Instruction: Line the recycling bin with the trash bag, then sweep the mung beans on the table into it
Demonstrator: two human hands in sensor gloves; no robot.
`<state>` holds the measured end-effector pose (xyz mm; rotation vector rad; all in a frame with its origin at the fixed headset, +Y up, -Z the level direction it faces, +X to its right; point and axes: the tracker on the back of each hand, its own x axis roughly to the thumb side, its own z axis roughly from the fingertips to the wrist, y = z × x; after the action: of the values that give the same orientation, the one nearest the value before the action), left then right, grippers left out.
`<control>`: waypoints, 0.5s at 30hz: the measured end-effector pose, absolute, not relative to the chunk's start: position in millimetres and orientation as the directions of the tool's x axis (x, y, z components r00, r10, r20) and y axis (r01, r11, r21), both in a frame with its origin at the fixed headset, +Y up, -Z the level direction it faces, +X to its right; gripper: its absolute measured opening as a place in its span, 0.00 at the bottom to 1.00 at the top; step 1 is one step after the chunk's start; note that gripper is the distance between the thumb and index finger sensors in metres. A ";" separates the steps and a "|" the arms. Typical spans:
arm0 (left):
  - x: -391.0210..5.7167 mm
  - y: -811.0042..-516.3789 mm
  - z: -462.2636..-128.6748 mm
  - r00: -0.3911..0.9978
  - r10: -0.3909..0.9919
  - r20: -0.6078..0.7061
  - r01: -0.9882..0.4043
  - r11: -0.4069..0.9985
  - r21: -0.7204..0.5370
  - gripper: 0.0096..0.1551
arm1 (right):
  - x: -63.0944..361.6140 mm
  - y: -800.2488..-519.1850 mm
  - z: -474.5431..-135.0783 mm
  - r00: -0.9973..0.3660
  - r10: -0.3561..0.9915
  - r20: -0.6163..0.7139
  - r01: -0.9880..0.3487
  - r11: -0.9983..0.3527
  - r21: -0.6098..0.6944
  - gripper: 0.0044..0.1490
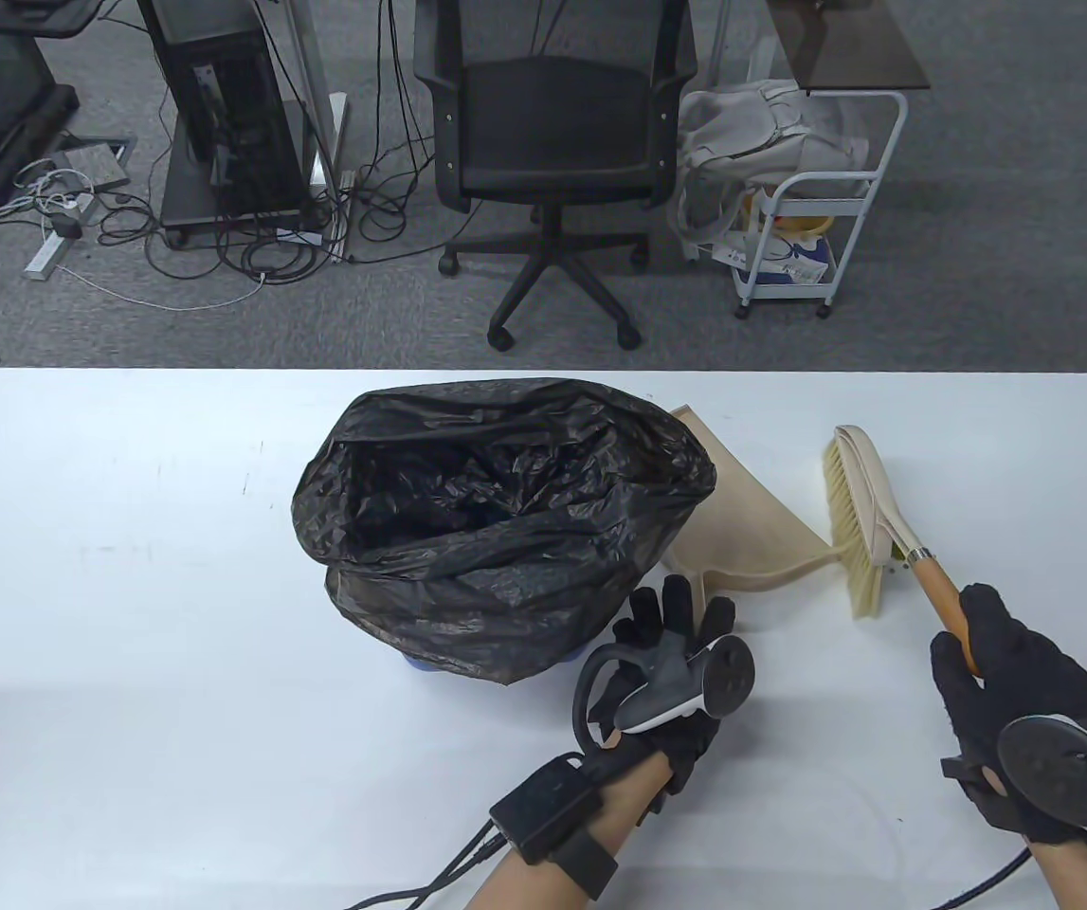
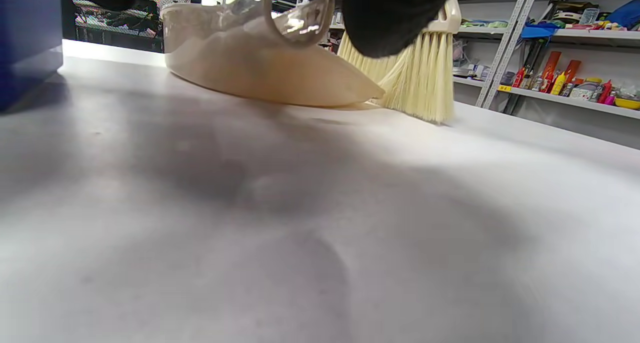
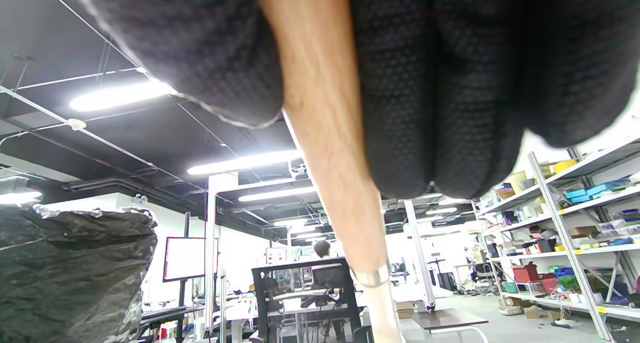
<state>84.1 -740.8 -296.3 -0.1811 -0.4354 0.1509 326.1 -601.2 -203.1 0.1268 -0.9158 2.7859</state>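
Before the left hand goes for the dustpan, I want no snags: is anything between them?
Nothing visible. The left hand lies open on the table just short of the dustpan handle, bare tabletop between. The bagged bin sits to its left and the brush, held by the right hand, to its right.

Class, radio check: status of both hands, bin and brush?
Right hand grips brush handle. Left hand open at dustpan. Bin bagged. No beans visible.
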 end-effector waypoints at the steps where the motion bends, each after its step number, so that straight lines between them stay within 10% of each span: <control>1: 83.9 -742.1 -297.6 0.897 0.186 0.401 -0.110 0.973 -0.205 0.44 | 326.2 -601.2 -203.2 -0.975 0.170 0.144 -0.222 -0.786 -0.577 0.38; 15: 94.8 -749.6 -324.2 0.935 0.170 0.310 -0.111 0.974 -0.199 0.54 | 330.8 -599.7 -202.9 -0.971 0.199 0.136 -0.241 -0.790 -0.564 0.38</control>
<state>94.8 -749.6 -324.2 -0.1803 -0.3315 0.1448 330.8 -599.7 -202.9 0.1017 -0.8867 2.7684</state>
